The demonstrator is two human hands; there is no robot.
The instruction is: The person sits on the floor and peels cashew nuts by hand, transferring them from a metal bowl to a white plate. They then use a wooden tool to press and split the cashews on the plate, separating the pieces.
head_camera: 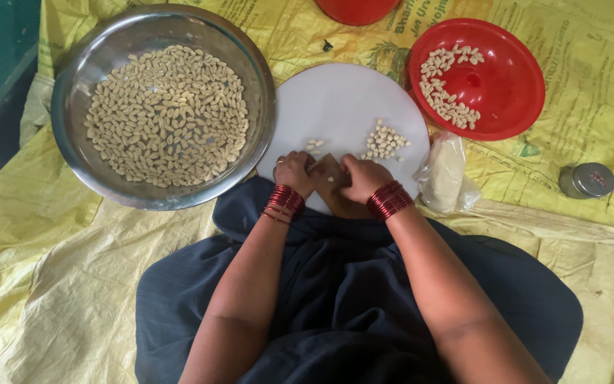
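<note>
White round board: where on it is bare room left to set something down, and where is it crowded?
The white round board is bare across its far half, between the steel bowl and the red bowl. Its near edge is crowded: both hands, left hand and right hand, a small pile of kernels and a few loose kernels.

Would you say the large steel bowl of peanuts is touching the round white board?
Touching: in the head view the steel bowl's rim overlaps the white board's left edge, with no yellow sheet showing between them.
</note>
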